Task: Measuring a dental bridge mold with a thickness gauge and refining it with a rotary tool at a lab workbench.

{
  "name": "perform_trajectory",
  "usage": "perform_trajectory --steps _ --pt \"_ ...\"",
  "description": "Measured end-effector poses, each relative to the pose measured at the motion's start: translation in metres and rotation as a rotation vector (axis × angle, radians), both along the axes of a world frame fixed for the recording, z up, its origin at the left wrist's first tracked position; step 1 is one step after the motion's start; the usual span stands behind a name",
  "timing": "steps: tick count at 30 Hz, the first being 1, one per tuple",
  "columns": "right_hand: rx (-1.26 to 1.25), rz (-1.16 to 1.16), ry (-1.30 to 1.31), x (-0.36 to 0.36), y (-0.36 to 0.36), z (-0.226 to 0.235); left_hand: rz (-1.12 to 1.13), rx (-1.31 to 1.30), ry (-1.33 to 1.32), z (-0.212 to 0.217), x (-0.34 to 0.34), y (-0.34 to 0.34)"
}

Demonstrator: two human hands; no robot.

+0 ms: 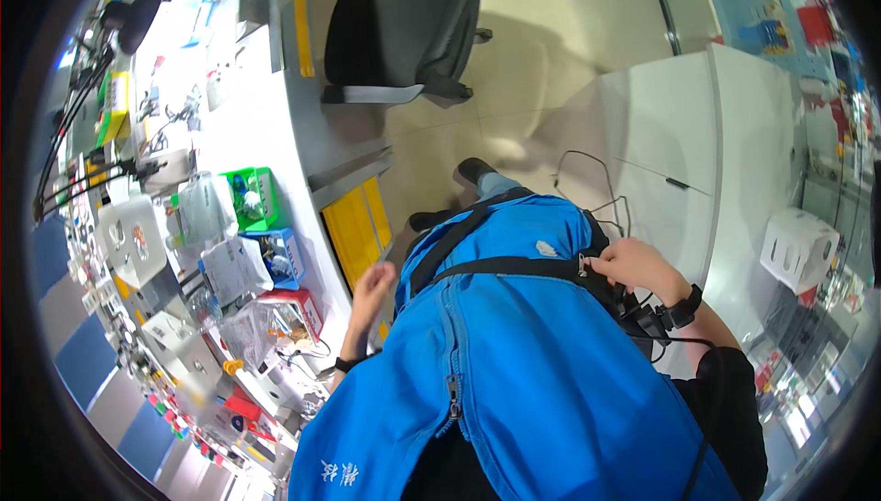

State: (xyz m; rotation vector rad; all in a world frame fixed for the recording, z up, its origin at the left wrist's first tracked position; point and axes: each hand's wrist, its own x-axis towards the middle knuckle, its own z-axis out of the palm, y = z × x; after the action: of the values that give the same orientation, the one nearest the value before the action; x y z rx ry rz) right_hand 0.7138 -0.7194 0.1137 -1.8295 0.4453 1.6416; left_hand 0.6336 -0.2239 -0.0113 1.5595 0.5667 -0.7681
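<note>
I wear a blue jacket (569,345) with a metal front zipper (453,386). A black strap (496,267) crosses it at the waist and meets a black pouch (601,288) at my right side. My right hand (633,264) is closed there, thumb and finger pinching a small metal zipper pull (582,266). A black device with a cable (653,319) is strapped near my right wrist. On the other side, my left hand (374,288) is raised beside the jacket, touching nothing I can make out. Its fingers are smeared.
A crowded white workbench (266,106) runs along the left, holding a green bin (266,196), a blue bin (292,258) and a red box (307,304). Ahead stands a black office chair (376,33). White cabinets (665,134) line the right, with a loose black cable (587,154) beside them.
</note>
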Motion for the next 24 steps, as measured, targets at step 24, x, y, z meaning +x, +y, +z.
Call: perform_trajectory --steps 24 --pt "0.370 -0.078 -0.154 0.115 0.035 -0.158 1.319 0.049 0.102 -0.052 -0.168 -0.125"
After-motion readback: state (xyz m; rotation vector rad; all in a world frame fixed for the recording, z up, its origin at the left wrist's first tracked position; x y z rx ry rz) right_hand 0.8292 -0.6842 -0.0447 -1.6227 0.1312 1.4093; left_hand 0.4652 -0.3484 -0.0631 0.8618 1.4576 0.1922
